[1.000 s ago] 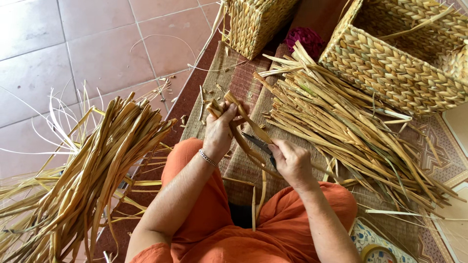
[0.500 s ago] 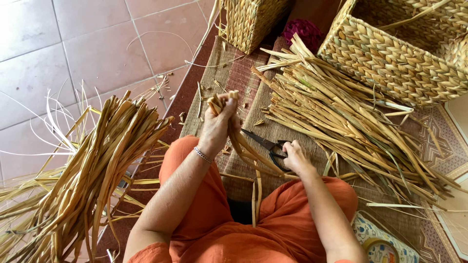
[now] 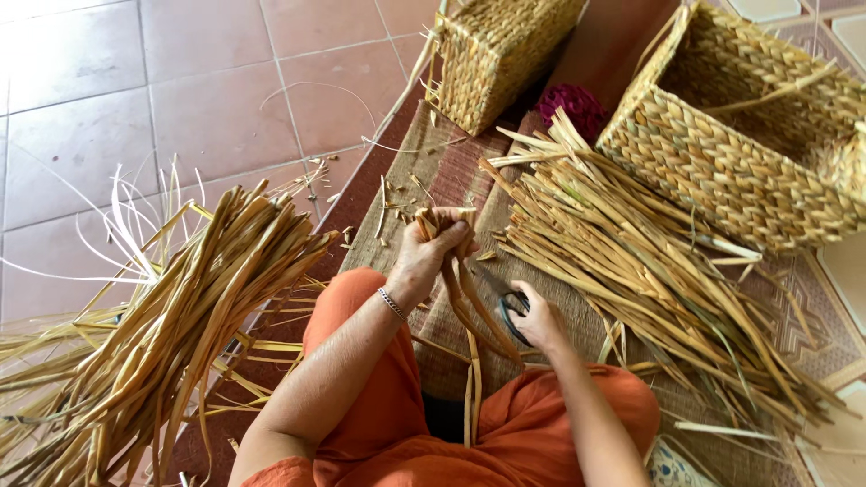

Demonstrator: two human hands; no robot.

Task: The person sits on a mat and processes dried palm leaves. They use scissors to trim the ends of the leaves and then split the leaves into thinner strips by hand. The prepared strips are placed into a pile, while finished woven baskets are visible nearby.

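Note:
My left hand [image 3: 429, 260] is closed around the top ends of a small bunch of dried straw strips [image 3: 471, 311]. The strips hang down from my fist toward my lap in orange trousers. My right hand [image 3: 543, 320] is low, just right of the bunch, gripping dark-handled scissors [image 3: 503, 296]. Their blades point up-left toward the strips. A thin bracelet sits on my left wrist.
A large heap of long dried strips [image 3: 171, 334] lies on the tiled floor at left. Another heap [image 3: 658, 271] lies on the woven mat [image 3: 451, 158] at right. Two woven baskets stand behind, one at right [image 3: 722, 176] and one at top [image 3: 505, 54], with a magenta bundle [image 3: 577, 106] between.
My right hand with the scissors has dropped lower and to the right, away from the top of the bunch. My left hand still holds the strips up.

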